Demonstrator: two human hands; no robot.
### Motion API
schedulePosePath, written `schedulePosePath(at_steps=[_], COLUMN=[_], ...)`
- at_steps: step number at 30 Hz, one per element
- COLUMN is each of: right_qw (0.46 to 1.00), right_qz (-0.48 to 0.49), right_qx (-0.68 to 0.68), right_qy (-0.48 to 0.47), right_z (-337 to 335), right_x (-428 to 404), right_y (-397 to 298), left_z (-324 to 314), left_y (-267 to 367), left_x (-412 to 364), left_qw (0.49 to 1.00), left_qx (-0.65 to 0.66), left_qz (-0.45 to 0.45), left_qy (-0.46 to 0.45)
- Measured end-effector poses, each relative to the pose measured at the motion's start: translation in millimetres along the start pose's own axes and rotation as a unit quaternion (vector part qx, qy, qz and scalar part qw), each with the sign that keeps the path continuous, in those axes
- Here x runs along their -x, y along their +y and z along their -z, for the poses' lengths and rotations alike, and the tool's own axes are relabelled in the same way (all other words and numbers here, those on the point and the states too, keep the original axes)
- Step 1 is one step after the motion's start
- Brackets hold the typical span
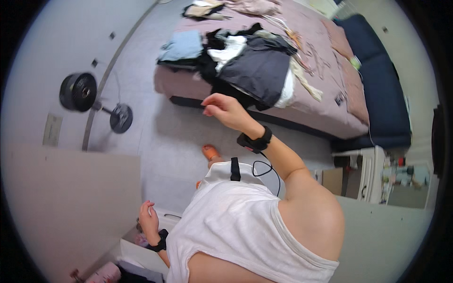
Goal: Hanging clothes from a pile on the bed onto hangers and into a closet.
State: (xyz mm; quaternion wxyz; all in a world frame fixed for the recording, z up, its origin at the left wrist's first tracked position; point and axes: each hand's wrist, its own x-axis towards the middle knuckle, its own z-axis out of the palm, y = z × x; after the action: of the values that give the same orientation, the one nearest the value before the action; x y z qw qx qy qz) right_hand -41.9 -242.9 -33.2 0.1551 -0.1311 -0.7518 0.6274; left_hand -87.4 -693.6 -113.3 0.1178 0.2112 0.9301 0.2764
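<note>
My right hand (226,110) is raised in front of the near side of the bed, fingers loosely bent, holding nothing visible. Beyond it a dark grey garment (260,70) lies over white and black clothes on the pink bedsheet (315,113). Folded light blue cloth (184,45) rests on dark cloth at the bed's left corner. Low on the left, my left hand (149,220) hovers by a white drawer (141,253) that stands open; its fingers are slightly apart and nothing shows in them. Each wrist wears a black band.
A black standing fan (115,115) is by the left wall. Hangers (299,42) and more clothes (205,9) lie on the bed. A pale panel (70,198) rises at left. At right is a white dresser (370,173) with small items. A cable hangs from my right wristband.
</note>
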Motion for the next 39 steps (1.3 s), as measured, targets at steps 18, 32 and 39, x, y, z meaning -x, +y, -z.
schedulePosePath(at_steps=[18, 32, 39], right_qw=[0.899, 0.735, 0.863], right_qz=[-0.145, -0.223, 0.037], right_qx=[0.198, 0.608, 0.426], right_qy=[0.362, 0.203, 0.268], right_z=[499.2, 588.3, 492.1], right_x=[-121.8, -223.2, -181.4], right_y=[249.4, 354.7, 250.5], left_z=[-199.5, -261.9, -290.7], left_y=[348.5, 488.4, 572.7], left_x=[-228.8, -307.1, -340.7], left_qw=[0.988, 0.974, 0.941], left_qx=[-0.019, -0.026, 0.053], left_qz=[-0.083, -0.136, -0.320], left_qy=[-0.131, -0.177, -0.094])
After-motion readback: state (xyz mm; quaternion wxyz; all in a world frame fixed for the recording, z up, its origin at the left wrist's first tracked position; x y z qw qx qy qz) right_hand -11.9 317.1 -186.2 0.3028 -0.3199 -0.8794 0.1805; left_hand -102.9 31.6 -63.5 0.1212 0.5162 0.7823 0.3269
